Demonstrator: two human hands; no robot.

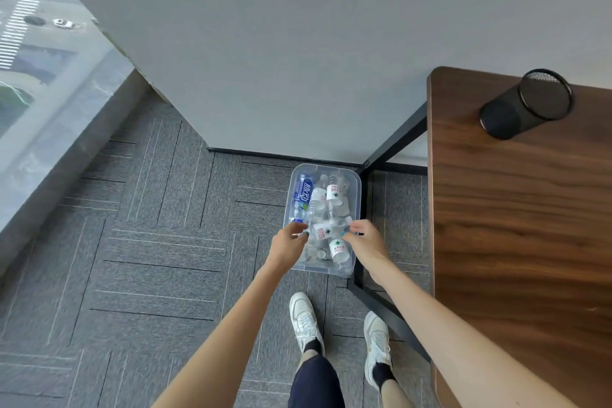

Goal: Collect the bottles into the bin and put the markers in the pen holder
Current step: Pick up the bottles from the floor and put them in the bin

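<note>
A clear plastic bin (357, 182) stands on the carpet by the desk leg and holds several bottles. One is a blue-labelled bottle (303, 194) along its left side; the others are clear with white labels. Over the bin's near half, a clear bottle with a white label (324, 231) lies crosswise between my two hands. My left hand (287, 242) pinches its left end and my right hand (363, 235) pinches its right end. A black mesh pen holder (526, 103) stands on the wooden desk (516, 225) at the right. No markers are in view.
The desk's black metal frame (359, 281) runs right beside the bin. A grey wall (298, 43) rises behind the bin. A window ledge (49, 149) runs along the left. My feet in white sneakers (304, 321) stand on the grey carpet just short of the bin.
</note>
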